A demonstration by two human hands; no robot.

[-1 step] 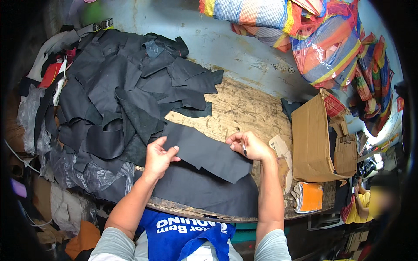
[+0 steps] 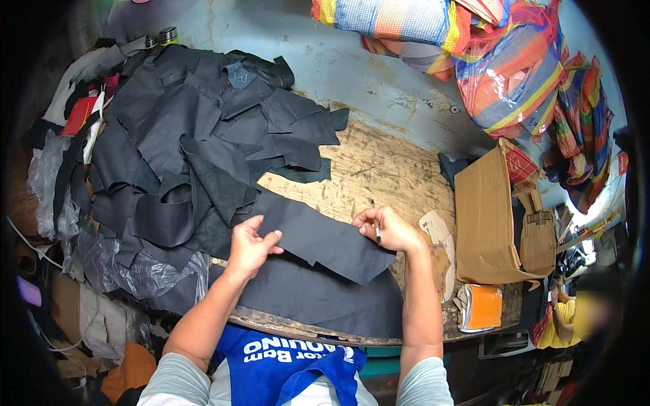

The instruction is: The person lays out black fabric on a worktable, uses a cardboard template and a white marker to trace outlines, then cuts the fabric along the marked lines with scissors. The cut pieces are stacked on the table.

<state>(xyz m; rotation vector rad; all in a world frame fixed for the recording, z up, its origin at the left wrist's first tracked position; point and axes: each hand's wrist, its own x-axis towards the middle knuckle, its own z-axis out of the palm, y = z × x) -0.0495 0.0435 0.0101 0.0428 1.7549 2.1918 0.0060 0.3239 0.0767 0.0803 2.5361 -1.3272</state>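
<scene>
A black leather piece (image 2: 318, 235), long and irregular with a small notch in its near edge, is held slightly bowed above the bench. At its left end, my left hand (image 2: 252, 248) pinches it between thumb and fingers. My right hand (image 2: 389, 229) grips its far right edge and also has a slim pen (image 2: 378, 234) tucked between the fingers. Beneath lies a larger black leather sheet (image 2: 305, 298) with a curved right side, partly hidden by the held piece. A big heap of black leather pieces (image 2: 183, 122) spreads to the left, close to my left hand.
The worn wooden bench (image 2: 379, 162) meets a blue wall. On its right stand a cardboard box (image 2: 484, 216), pale cut-out patterns (image 2: 440, 250) and an orange-covered notebook (image 2: 484, 306). Colourful mesh bundles (image 2: 504, 74) hang above. A person in yellow (image 2: 565, 318) is at the far right.
The leather piece bows more along its far edge. Both my hands have shifted very slightly, the left one a little to the right, and the pen is tilted more upright.
</scene>
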